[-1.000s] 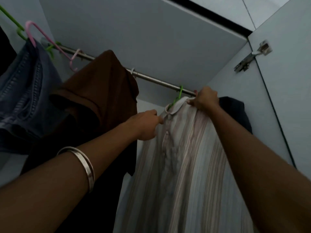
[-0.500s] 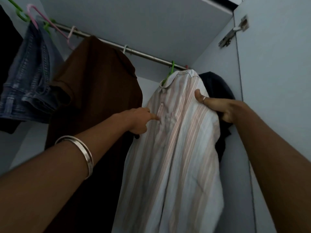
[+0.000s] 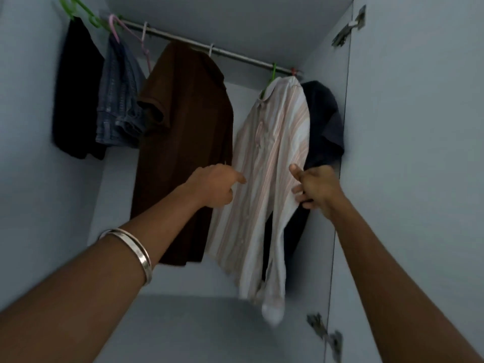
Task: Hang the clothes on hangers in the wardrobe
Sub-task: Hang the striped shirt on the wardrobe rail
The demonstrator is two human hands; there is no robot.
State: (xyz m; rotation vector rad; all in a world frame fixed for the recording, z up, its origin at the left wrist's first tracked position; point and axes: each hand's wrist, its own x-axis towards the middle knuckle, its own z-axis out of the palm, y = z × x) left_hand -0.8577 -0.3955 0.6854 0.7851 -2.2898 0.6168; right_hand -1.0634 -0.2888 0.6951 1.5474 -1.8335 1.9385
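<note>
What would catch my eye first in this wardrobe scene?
Probably the pale striped shirt hanging on a green hanger toward the right end of the rail, with the left hand and right hand at its two sides. Next, the big brown shirt hanging just left of it.

Both arms reach forward and up, bare forearms. Left hand (image 3: pixel 213 185) loosely curled, index finger extended, holding nothing. Right hand (image 3: pixel 315 186) curled, thumb raised, fingers bent inward; whether it grips anything unclear. Left wrist wears bangle (image 3: pixel 138 251).
</note>
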